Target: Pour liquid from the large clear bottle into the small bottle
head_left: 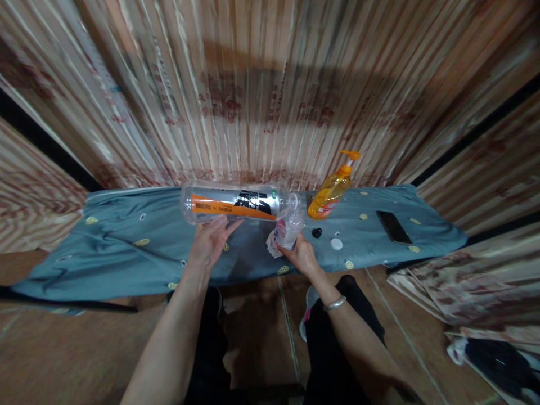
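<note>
My left hand [213, 239] supports a large clear plastic bottle [232, 202] with a silver and orange label. It lies nearly level, its neck pointing right. My right hand [300, 254] is closed around a smaller clear bottle [289, 228] with a pinkish label, standing slightly tilted. The big bottle's neck is at the small bottle's mouth; whether they touch I cannot tell. Behind the small bottle's base, a crumpled whitish piece [273, 245] rests on the cloth. Right of my right hand lie a black cap [316, 232] and a white round lid [336, 243].
A blue-green patterned cloth [122, 236] covers the narrow bench. A pump bottle of orange-yellow liquid [331, 194] stands toward the back. A dark phone [394, 227] lies at the right. Striped curtains [253, 112] hang close behind, and black metal bars [476, 132] flank the bench.
</note>
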The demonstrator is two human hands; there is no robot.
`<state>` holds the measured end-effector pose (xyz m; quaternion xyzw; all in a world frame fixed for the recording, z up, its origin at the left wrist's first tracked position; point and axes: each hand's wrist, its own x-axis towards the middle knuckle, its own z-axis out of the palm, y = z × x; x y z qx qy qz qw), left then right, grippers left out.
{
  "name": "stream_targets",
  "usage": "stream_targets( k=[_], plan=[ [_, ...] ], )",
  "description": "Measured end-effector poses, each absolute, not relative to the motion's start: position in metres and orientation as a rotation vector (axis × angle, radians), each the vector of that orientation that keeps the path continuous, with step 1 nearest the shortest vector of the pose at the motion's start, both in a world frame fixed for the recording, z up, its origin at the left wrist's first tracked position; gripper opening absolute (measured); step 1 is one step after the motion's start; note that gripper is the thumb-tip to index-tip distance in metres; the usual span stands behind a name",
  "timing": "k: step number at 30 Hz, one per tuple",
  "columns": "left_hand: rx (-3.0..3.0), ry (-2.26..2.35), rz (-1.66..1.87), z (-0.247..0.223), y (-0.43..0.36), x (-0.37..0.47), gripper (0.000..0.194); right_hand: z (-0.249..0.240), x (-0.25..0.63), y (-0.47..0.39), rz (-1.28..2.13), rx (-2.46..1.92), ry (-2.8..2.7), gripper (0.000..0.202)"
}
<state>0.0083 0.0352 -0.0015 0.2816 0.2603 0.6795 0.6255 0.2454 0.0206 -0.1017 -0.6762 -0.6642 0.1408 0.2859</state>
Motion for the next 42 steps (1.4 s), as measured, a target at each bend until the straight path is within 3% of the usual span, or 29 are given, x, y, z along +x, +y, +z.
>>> stream_targets(
  k=[42],
  plan=[
    [0.648, 0.619, 1.566, -0.0021, 0.0350, 0.0094, 0.019, -0.1002, 0.2454, 0.0204, 0.392, -1.813, -1.767, 0.060]
  ],
)
